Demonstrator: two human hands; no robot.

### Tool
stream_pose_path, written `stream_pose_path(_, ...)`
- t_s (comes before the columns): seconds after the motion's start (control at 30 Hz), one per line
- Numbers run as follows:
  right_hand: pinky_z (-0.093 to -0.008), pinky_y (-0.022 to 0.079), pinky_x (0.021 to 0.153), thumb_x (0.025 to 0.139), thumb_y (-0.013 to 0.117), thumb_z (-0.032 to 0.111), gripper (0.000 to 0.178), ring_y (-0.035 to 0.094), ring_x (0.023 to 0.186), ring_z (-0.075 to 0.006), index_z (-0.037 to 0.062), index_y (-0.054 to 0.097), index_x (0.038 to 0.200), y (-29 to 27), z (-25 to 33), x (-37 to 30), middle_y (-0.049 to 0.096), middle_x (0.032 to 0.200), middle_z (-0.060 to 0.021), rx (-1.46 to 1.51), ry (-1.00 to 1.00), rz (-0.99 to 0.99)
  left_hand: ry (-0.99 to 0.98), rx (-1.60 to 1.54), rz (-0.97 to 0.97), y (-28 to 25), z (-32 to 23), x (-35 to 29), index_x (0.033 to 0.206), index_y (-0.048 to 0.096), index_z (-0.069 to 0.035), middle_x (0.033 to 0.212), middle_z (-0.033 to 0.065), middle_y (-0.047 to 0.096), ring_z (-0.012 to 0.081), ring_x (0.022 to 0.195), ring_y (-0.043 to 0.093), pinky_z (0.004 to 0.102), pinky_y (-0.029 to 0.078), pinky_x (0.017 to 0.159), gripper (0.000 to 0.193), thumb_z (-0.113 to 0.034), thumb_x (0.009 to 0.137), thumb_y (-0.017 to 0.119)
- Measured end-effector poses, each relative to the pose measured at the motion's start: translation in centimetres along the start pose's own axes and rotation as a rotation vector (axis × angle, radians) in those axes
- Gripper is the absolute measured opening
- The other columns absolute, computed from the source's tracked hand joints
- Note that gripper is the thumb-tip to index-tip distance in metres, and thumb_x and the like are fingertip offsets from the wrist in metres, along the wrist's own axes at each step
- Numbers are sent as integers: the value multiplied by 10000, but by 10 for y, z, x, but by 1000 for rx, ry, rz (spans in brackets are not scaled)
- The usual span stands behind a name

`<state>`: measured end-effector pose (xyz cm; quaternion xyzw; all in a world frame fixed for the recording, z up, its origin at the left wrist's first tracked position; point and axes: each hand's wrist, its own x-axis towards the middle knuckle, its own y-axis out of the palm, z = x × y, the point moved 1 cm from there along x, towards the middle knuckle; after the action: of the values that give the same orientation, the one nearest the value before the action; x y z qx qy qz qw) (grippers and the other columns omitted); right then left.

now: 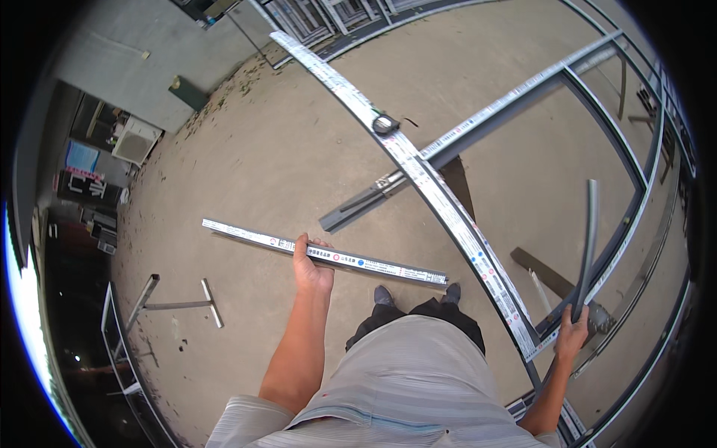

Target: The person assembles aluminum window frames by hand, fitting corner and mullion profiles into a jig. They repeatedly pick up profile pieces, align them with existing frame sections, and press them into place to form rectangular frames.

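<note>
My left hand (314, 272) is closed round the middle of a straight metal profile (373, 263), a grey bar covered with printed white film. The bar is held level in front of my body, above the floor. At the right, my right hand (571, 332) grips the lower end of a narrow grey strip (589, 231), which stands up from my fist with a slight bend. This hand is beside the near corner of a large film-covered frame (493, 276). A round black object (385, 125), perhaps a tape measure, rests on the frame's long bar.
A crossing profile (508, 104) runs from the long bar to the far right. A brown board (549, 272) lies beneath the frame. On the left are a metal stand (179, 305) and an outdoor air-conditioner unit (137, 140). More frames (314, 19) lean at the back.
</note>
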<state>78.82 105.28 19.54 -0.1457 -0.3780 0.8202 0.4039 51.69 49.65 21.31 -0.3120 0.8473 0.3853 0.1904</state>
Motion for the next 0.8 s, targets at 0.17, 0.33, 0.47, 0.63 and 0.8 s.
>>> stream_pose_path(0.17, -435, 547, 751, 1008, 748, 203, 240, 673, 749, -301, 61, 672, 1186, 72, 169, -30, 686, 820, -192, -60, -181, 282, 38, -108, -91, -54, -70, 25, 967, 590, -143, 866, 36, 630, 206, 805, 636, 410, 561, 830, 218, -235, 970, 787)
stream_pose_path(0.33, -518, 560, 802, 950, 772, 181, 352, 717, 887, -482, 18, 635, 1230, 167, 332, -94, 707, 920, -266, -46, -402, 626, 125, -199, -190, -122, -127, 57, 1033, 584, -151, 846, 31, 631, 200, 781, 638, 405, 564, 810, 224, -231, 975, 785)
stream_pose_path(0.47, -554, 551, 845, 954, 743, 148, 397, 713, 973, -475, 30, 596, 1303, 246, 409, -149, 712, 1061, -267, 83, -748, 816, 193, -271, -292, -161, -183, 56, 1011, 569, -157, 809, 32, 618, 198, 752, 623, 390, 560, 763, 216, -225, 980, 772)
stream_pose_path(0.63, -553, 539, 892, 975, 736, 192, 370, 682, 1048, -478, 53, 584, 1284, 312, 497, -207, 687, 1117, -251, 30, -968, 1001, 237, -327, -333, -182, -225, 68, 969, 558, -141, 802, 39, 618, 196, 758, 626, 383, 562, 761, 209, -249, 1020, 730)
stream_pose_path(0.8, -562, 537, 864, 981, 751, 209, 346, 679, 999, -456, 54, 590, 1245, 364, 559, -243, 666, 1095, -231, -48, -1080, 1156, 219, -357, -340, -177, -247, 105, 989, 567, -135, 815, 36, 610, 201, 777, 620, 392, 562, 796, 192, -266, 1049, 694)
